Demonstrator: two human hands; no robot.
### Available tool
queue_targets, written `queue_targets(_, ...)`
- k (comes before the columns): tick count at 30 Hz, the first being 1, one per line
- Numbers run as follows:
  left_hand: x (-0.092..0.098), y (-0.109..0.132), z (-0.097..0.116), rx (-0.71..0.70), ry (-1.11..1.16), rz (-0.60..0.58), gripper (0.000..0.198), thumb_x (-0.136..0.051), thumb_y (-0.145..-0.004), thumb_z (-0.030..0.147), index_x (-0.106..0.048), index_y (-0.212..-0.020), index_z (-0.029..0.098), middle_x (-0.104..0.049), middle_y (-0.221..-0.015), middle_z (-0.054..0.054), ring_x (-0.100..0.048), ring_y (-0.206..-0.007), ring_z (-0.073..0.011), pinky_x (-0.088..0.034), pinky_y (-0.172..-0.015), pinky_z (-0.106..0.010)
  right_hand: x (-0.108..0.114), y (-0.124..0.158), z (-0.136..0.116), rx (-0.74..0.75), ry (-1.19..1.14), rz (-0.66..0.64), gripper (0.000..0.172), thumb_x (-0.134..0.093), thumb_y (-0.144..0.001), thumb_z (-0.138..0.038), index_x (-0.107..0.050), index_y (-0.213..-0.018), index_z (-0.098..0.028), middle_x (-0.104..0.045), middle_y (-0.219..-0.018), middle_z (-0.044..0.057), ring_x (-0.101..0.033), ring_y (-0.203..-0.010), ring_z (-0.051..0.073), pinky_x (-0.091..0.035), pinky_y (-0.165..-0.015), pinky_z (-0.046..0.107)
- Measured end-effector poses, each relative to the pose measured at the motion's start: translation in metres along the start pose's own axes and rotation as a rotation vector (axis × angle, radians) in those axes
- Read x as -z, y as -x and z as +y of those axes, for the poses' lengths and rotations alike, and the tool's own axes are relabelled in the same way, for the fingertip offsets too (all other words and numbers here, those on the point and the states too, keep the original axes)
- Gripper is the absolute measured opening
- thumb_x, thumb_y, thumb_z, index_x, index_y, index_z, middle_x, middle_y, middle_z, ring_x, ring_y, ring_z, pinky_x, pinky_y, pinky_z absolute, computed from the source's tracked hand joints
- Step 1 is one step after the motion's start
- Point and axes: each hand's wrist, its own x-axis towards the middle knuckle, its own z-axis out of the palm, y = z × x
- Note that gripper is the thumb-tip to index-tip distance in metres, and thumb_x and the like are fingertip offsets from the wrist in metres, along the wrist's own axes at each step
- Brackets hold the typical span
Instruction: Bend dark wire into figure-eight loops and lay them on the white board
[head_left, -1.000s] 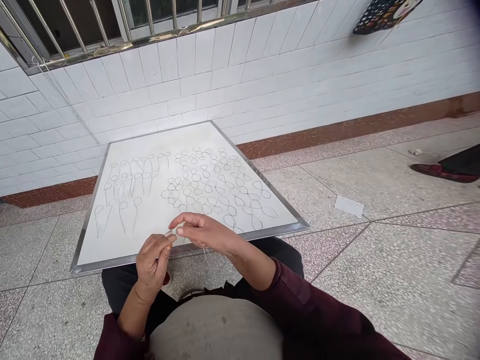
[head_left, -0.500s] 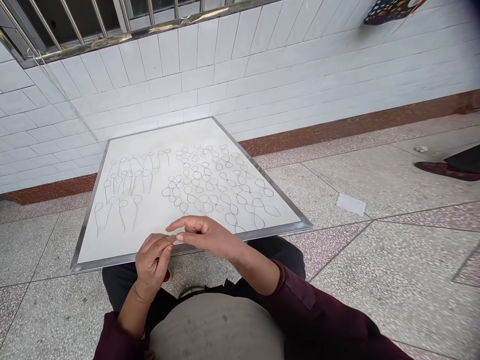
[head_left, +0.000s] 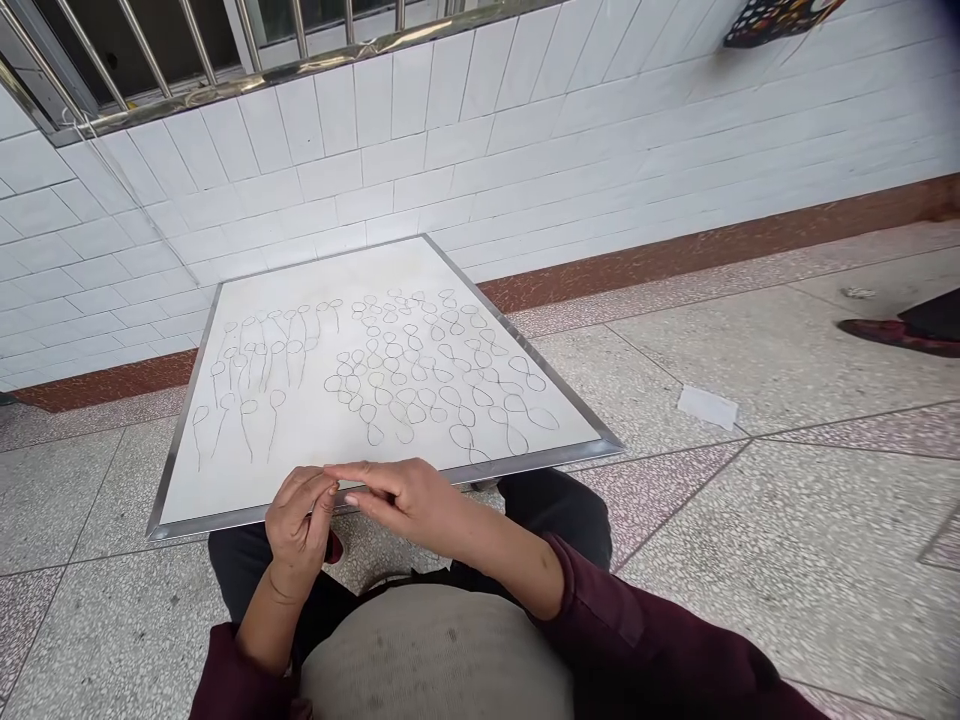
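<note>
My left hand is closed in a pinch over the near edge of the board, thumb against the fingertips. What it pinches, if anything, is too small to make out. My right hand comes in from the right with its fingers stretched out and the thumb apart. Its fingertips touch or nearly touch the left fingertips. Under and beyond both hands lies a white board with a metal rim. Thin dark wire-like pieces cover it: long-tailed single loops on the left, figure-eight loops on the right.
The board rests over my knees, its far side near a white tiled wall. Metal window bars are above. On the speckled floor to the right lies a white paper-like piece. Another person's shoe is at the far right.
My right hand has lowered slightly, its index finger now stretched to the left fingertips and its thumb drawn away from them. The left hand has shifted slightly left, still pinched.
</note>
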Motion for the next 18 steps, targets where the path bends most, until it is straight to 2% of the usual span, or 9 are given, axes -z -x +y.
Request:
queue_targets(2,0.001,0.000,0.001,0.087,0.009,0.013,0.016,-0.058,-0.090,0.017,-0.071,-0.098,0.022,-0.071,-0.091,-0.006,-0.066,-0.088,-0.0197,-0.054,-0.078,-0.036,0.001,0.000,-0.002,-0.005,-0.023,-0.006,0.035,-0.051,-0.096,-0.035,-0.061,-0.129,-0.032,-0.052,-0.058,-0.005,-0.037,-0.048,0.009,-0.034,-0.051,0.023)
queue_targets(4,0.001,0.000,0.004,0.243,0.071,0.026,0.016,-0.057,-0.092,0.022,-0.070,-0.100,0.021,-0.071,-0.095,-0.006,-0.067,-0.091,-0.0200,-0.054,-0.081,-0.036,0.003,0.000,-0.004,-0.039,-0.096,0.035,0.034,-0.047,-0.097,-0.038,-0.061,-0.128,-0.031,-0.049,-0.057,-0.005,-0.036,-0.048,0.010,-0.034,-0.051,0.024)
queue_targets(8,-0.006,-0.001,0.016,0.529,0.389,0.032,0.034,-0.056,-0.093,0.031,-0.059,-0.126,0.023,-0.070,-0.095,-0.005,-0.067,-0.090,-0.0187,-0.053,-0.087,-0.038,0.002,-0.004,-0.003,-0.106,-0.261,0.177,0.036,-0.043,-0.098,-0.041,-0.055,-0.129,-0.027,-0.042,-0.060,-0.006,-0.038,-0.052,0.010,-0.036,-0.051,0.024)
queue_targets(10,-0.011,-0.002,0.024,0.600,0.575,-0.021,0.044,-0.059,-0.092,0.035,-0.052,-0.134,0.024,-0.069,-0.093,-0.005,-0.066,-0.091,-0.0189,-0.053,-0.085,-0.037,-0.002,-0.006,0.000,-0.123,-0.322,0.233,0.035,-0.045,-0.097,-0.042,-0.052,-0.128,-0.025,-0.043,-0.063,-0.006,-0.042,-0.054,0.011,-0.039,-0.052,0.024)
queue_targets(13,-0.018,-0.002,0.034,0.690,0.761,-0.064,0.050,-0.065,-0.087,0.036,-0.051,-0.134,0.024,-0.067,-0.086,-0.003,-0.065,-0.088,-0.0179,-0.052,-0.083,-0.035,-0.008,-0.008,0.006,-0.129,-0.389,0.301,0.034,-0.049,-0.095,-0.042,-0.051,-0.124,-0.025,-0.043,-0.067,-0.006,-0.046,-0.055,0.010,-0.044,-0.052,0.024)
queue_targets(18,-0.022,-0.003,0.042,0.772,0.829,-0.032,0.051,-0.073,-0.080,0.036,-0.057,-0.128,0.023,-0.062,-0.075,0.001,-0.061,-0.072,-0.0133,-0.051,-0.076,-0.031,-0.014,-0.008,0.010,-0.125,-0.434,0.331,0.030,-0.051,-0.093,-0.040,-0.052,-0.119,-0.025,-0.046,-0.069,-0.006,-0.049,-0.055,0.010,-0.047,-0.051,0.023)
